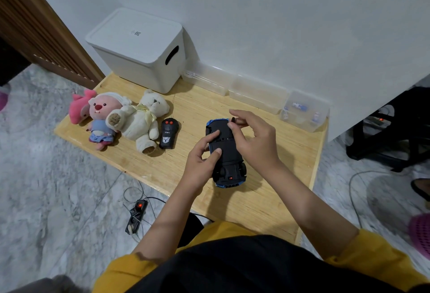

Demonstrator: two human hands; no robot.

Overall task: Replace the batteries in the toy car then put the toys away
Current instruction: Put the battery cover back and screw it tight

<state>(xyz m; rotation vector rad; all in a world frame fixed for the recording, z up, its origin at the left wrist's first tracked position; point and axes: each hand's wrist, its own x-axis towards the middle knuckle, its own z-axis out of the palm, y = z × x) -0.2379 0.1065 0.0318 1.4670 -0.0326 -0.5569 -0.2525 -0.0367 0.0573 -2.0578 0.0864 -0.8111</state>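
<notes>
Forearms in yellow sleeves reach out from our lap over the low wooden table (pixel 267 204), and on it, nearest us, the toy car (pixel 226 153) lies belly-up, its black underside showing. Our left hand (pixel 201 160) grips the car's side, thumb and forefinger pressed on the underside. Our right hand (pixel 254 135) pinches a small dark tool (pixel 233 120), probably a screwdriver, with its tip down at the battery cover; which way it turns we cannot tell. We judge the task barely begun: the cover looks still closed, no loose batteries lie beside the car, and no toy is stowed. Left of the car sits the black remote (pixel 168 133), then the white teddy bear (pixel 144 119), the pink-faced plush (pixel 103 118) and a pink plush (pixel 80 109) at the table's edge. Further back against the wall stand the clear boxes (pixel 256 93), one box (pixel 303 112) holding what may be fresh batteries, and the lidded white storage bin (pixel 139 50), where the toys presumably go.
</notes>
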